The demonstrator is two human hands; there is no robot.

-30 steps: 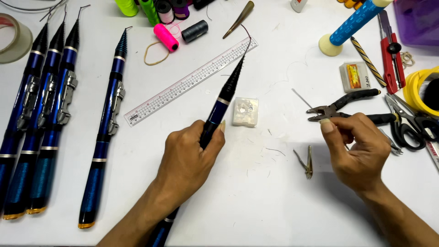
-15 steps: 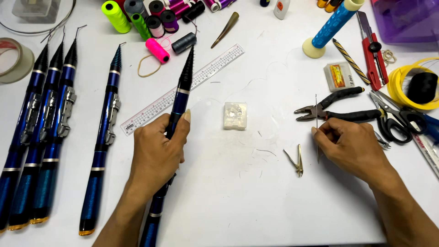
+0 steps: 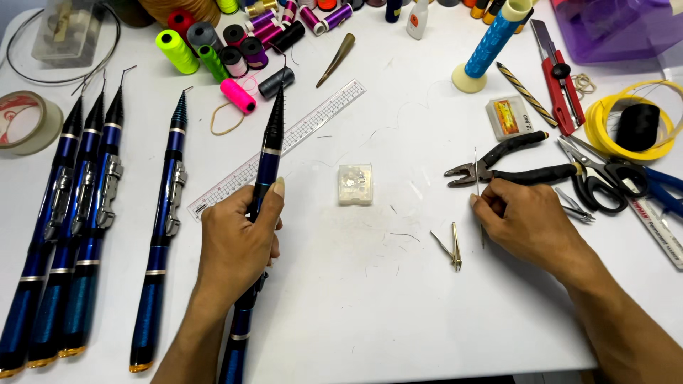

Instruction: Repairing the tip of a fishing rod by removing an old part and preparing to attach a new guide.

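Your left hand (image 3: 238, 242) is wrapped firmly around a blue telescopic fishing rod (image 3: 265, 178), thumb up along the shaft; its butt runs off the desk's near edge and its black tip points toward the far edge, crossing a clear ruler (image 3: 284, 146). Your right hand (image 3: 523, 220) pinches a thin wire piece (image 3: 478, 192) upright between its fingertips, just beside the black-handled pliers (image 3: 509, 163). You seem to be at the step of readying a small fitting for the rod, so bringing wire and rod tip together would call for a steady, fine grip. The rod is glossy dark blue with silver bands and a tapered tip. Four matching rods (image 3: 85, 220) lie toward the left edge.
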